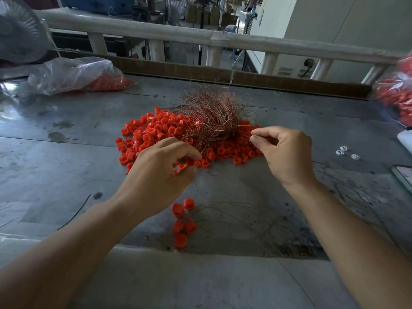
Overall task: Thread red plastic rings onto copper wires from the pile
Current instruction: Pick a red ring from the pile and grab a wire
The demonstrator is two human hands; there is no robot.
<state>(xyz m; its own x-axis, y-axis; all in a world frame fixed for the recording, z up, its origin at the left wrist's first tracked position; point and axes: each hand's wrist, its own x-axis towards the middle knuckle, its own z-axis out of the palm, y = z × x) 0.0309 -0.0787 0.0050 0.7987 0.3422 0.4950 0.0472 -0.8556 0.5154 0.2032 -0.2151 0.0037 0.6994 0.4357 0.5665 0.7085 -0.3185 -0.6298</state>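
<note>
On the scuffed grey metal table (66,152), a clear plastic bag of red rings (75,74) lies far left and small white bits (344,151) lie right. A tangled bundle of thin copper wires (214,117) covers part of the heap of red plastic rings (151,132) at the table's middle. The right hand (287,152) pinches the bundle's edge between thumb and forefinger. The left hand (160,172) curls over the heap's near edge; whether it grips a ring cannot be told. Five loose red rings on wires (182,221) lie nearer.

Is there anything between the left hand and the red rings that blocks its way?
Nothing visible does. The left hand is at the near edge of the rings, fingertips among them. The wire bundle lies on the pile's far part, beyond the fingers, not between. The right hand pinches at its edge.
</note>
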